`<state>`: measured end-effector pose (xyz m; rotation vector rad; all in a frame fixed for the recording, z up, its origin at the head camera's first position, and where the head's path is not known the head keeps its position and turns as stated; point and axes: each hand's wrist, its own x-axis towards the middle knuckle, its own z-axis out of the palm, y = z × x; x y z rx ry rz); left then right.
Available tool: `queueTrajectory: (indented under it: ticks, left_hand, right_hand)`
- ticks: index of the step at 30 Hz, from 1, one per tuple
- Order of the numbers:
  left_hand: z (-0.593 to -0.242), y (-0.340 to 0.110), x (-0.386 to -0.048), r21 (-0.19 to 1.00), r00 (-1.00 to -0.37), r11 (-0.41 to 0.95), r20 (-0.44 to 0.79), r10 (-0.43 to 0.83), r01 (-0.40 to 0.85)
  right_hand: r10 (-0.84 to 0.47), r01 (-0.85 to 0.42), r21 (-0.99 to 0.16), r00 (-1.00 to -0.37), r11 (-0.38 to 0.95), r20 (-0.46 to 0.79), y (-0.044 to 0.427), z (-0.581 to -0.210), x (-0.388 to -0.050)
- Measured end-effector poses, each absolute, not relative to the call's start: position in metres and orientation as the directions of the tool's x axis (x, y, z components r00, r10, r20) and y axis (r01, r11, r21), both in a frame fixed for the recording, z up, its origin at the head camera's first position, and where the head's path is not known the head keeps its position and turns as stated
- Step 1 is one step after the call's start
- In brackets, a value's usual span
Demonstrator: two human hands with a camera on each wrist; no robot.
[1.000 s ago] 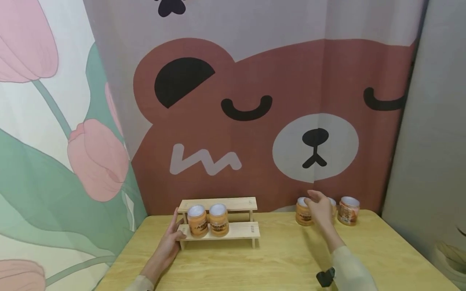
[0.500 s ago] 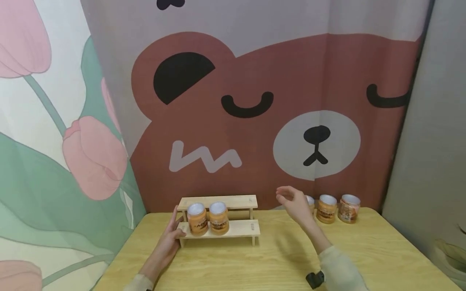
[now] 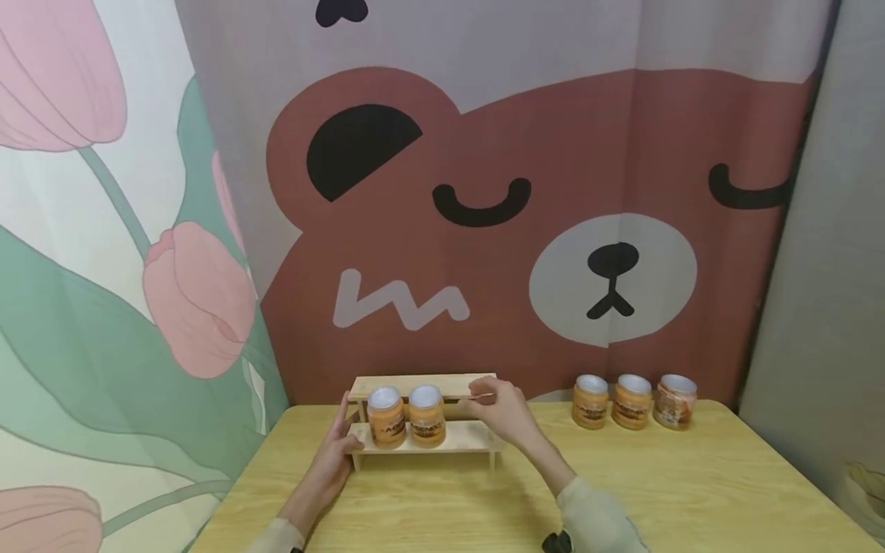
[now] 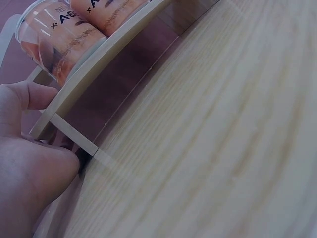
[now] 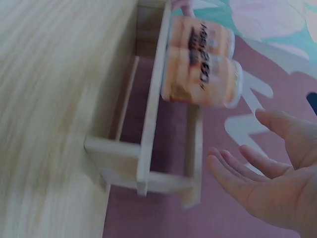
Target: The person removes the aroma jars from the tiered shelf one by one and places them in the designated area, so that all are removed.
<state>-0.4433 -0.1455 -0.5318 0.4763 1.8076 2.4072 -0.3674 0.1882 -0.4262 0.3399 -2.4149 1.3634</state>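
The left hand (image 3: 335,453) grips the left end of a two-tier wooden rack (image 3: 470,435), its thumb on the front corner of the lower shelf; the left wrist view brings out the thumb and the base of the palm near the front leg, while most of the fingers are lost behind the wood. The right hand (image 3: 508,412) is relaxed, holding nothing, by the rack's right end. From the head it overlaps the upper shelf and could pass for touching it, but the right wrist view shows a gap between the loosely curved fingers and the wood. The rack stands on the worktop (image 3: 442,507), with two orange jars (image 3: 387,424) upright side by side on the left part of its lower shelf. Their tops are cut off in the left wrist view; in the right wrist view they lie sideways in the frame, the lettering blurred, and a scrap of the left hand shows at the top edge. Only the head view takes in three more jars (image 3: 632,405) in a row at the worktop's back right; their labels are too small to read. Behind hangs a bear-print curtain (image 3: 588,146), cropped at the top.
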Motion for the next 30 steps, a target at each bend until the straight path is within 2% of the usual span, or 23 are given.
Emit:
queueTrajectory:
  ticks: [7,17,24,30]
  left_hand:
    - [-0.533,-0.147,-0.442,0.949,-0.944,-0.292,0.199,0.263,0.118]
    - [-0.531,-0.145,-0.443,0.951,-0.943,-0.279,0.207,0.26,0.131]
    - [-0.529,-0.144,-0.446,0.949,-0.943,-0.285,0.209,0.259,0.132]
    - [-0.531,-0.146,-0.443,0.951,-0.944,-0.286,0.2,0.261,0.122]
  right_hand:
    - [-0.095,-0.39,-0.729,-0.906,0.563,0.411,0.153,-0.433,-0.376]
    - [-0.054,-0.326,-0.739,-0.929,0.589,0.366,0.115,-0.439,-0.374]
    - [-0.052,-0.393,-0.733,-0.896,0.555,0.441,0.108,-0.445,-0.377]
    - [-0.026,-0.394,-0.775,-0.898,0.494,0.44,0.106,-0.448,-0.378]
